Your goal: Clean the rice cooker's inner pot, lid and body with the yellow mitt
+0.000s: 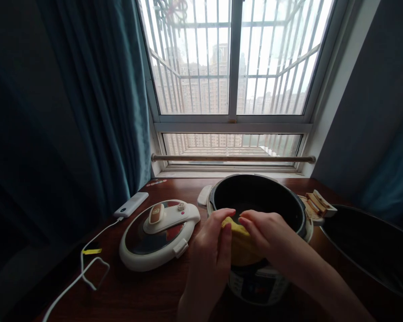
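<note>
Cloth, yellow [243, 248], is located at the near side of the black inner pot [255, 185], between the two hands; contact with the rim beneath it cannot be confirmed. Left hand [208, 246]: index finger and thumb pinch the upper left edge of the cloth; the remaining fingers cannot be made out. Right hand [272, 230]: fingers bent and held close together, tips drawn in toward the thumb at the upper right edge of the cloth; the exact grip is partly hidden.

The inner pot sits, mouth up, inside the cooker body [257, 288], whose printed front panel is in shadow. A stained hinge bracket [319, 205] projects from the body's right side, near a large dark round vessel [369, 246]. To the left, detached from the body, the cooker lid [163, 241] lies on the brown table [147, 290], handle side up. Beyond the lid, a white power bank [130, 205] connects to a white cable [99, 233] bearing a yellow tag [92, 252]. A horizontal rail [235, 158] crosses the lower pane of the window [233, 118]; a blue curtain [110, 89] hangs at left.
</note>
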`<action>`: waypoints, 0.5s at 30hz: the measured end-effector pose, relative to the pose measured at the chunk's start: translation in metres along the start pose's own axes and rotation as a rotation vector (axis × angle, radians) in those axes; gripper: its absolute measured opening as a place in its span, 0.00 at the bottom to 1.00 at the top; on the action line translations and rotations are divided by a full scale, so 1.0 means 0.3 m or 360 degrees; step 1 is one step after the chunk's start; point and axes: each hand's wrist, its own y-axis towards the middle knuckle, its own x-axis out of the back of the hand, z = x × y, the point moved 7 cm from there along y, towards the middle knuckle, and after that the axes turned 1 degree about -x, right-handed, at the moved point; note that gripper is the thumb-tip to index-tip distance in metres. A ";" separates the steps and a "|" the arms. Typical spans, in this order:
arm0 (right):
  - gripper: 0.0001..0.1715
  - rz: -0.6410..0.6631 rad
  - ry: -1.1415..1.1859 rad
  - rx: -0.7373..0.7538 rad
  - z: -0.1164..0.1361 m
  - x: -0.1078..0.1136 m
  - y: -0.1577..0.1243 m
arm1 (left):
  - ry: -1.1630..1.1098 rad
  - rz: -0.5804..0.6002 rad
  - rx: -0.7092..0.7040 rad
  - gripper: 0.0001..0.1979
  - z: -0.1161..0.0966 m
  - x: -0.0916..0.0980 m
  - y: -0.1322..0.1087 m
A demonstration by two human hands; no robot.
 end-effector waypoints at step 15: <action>0.22 0.1491 -0.0045 -0.0286 -0.134 -0.141 0.099 | 0.0007 -0.0036 -0.0129 0.13 0.027 0.022 0.008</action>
